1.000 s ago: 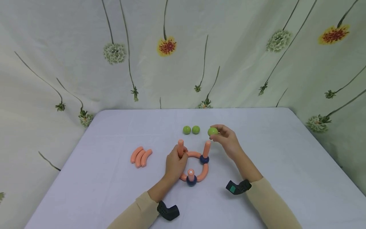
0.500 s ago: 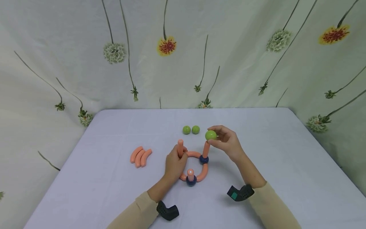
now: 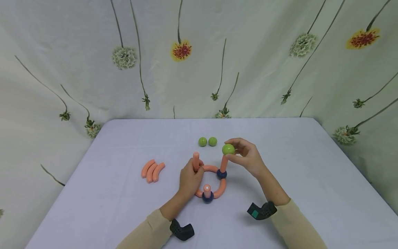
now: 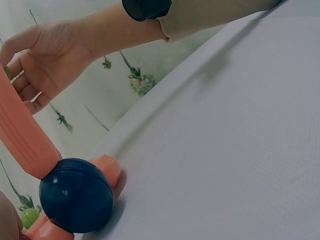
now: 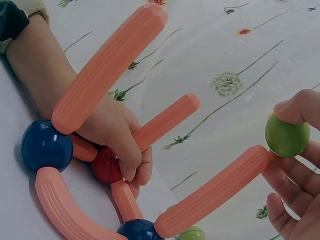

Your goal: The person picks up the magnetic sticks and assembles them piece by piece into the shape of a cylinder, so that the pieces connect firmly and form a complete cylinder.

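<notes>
In the head view, your right hand [image 3: 247,157] pinches a green ball [image 3: 228,149] at the upper end of the far right upright rod [image 3: 224,164], which stands on a dark blue ball [image 3: 221,174]. Your left hand [image 3: 190,180] is wrapped about the foot of the left upright rod [image 3: 196,160], covering the ring's left side. The step in hand looks like fitting the green ball onto that rod; the next move would call for centring it on the rod's end and pressing straight down while your left hand steadies the ring. Two loose green balls [image 3: 207,141] sit at the far side of the surface [image 3: 280,145], and three curved rods [image 3: 152,171] lie to the left.

In the left wrist view, an upright rod hides nearly all of the green ball; only a sliver shows by your right hand. Your left hand is cut off at the lower left corner, so its fingers can't be judged there.

In the right wrist view, your left fingers pinch a red ball [image 5: 104,166], partly hidden. Your right fingers grip the green ball just beside the rod's tip; whether they touch is hard to tell. Your right hand is cut off by the right edge.
</notes>
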A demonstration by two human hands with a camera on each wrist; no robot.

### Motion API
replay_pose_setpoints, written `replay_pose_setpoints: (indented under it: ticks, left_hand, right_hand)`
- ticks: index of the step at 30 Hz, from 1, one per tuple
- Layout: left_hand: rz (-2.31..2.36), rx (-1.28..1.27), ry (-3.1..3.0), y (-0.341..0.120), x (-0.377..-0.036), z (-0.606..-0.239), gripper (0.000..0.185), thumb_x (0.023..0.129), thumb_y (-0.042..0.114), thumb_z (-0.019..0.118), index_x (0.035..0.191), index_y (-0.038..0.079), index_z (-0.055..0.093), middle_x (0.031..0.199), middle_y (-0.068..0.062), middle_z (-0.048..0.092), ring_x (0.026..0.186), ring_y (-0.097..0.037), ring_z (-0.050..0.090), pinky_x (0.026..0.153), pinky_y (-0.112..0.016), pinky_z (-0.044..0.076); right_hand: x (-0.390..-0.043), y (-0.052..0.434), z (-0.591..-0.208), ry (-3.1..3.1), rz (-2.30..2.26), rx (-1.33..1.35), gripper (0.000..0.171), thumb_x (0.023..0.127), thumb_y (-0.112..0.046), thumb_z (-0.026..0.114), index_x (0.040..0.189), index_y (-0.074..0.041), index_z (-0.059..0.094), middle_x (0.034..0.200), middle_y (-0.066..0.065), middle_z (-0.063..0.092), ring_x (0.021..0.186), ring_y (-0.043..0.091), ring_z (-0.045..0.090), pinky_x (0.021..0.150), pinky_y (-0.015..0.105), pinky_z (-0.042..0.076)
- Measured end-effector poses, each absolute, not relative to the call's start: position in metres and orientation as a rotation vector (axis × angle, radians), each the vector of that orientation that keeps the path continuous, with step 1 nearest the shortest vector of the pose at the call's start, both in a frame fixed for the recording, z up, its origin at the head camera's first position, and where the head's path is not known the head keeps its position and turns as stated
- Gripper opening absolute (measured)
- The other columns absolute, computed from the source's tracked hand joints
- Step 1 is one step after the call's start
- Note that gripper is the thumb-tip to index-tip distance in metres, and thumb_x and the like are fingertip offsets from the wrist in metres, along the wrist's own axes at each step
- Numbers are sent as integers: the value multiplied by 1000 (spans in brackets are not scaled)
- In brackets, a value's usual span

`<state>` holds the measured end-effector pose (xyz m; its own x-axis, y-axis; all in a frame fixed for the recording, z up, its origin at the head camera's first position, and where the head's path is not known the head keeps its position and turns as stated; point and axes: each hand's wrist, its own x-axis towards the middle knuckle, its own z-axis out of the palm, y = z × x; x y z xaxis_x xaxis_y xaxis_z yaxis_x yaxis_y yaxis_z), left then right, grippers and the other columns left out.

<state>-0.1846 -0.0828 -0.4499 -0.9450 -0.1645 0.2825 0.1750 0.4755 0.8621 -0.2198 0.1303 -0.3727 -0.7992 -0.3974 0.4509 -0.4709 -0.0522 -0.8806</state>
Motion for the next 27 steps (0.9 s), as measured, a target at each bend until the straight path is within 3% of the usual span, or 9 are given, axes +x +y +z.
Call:
replay_pose_setpoints:
  ticks: [9,14,19,22,27]
  left_hand:
    - [-1453,-14,-2401,-83,-186,-453,13,83,2,57,94,8,61,65,2,47,56,-12,45,54,-27,36]
    - [-1448,-22,-2392,-83,-186,-453,13,83,3,57,94,8,61,65,3,47,58,-12,45,54,-27,36]
    - [-1441,-19,-2390,-83,-186,-453,13,82,3,57,93,8,61,65,3,47,58,-12,45,54,-27,37]
    - [-1436,-23,-2387,-83,-186,-453,12,82,3,58,93,8,61,65,3,47,58,-12,46,54,-27,37]
    - [-1443,-28,-2391,-83,-185,-452,12,83,3,58,93,8,61,66,2,47,57,-12,45,54,-27,37]
  right_hand:
    - [-219,129,-373,-2191,1978,962,35,81,9,70,115,10,60,102,7,65,92,14,59,78,27,49]
    - [-221,132,-377,-2239,1937,979,39,82,-1,73,117,8,59,105,4,65,94,13,57,79,27,48]
    - [-225,134,-386,-2522,1703,1027,42,81,-12,75,118,3,62,109,9,67,97,16,56,81,36,47]
    - [-228,132,-393,-2767,1555,1022,38,79,-17,78,112,-3,66,108,9,68,96,19,58,81,39,47]
    - [-230,128,-408,-2945,1443,983,24,77,-18,81,96,-11,67,101,-1,66,87,17,59,76,34,49]
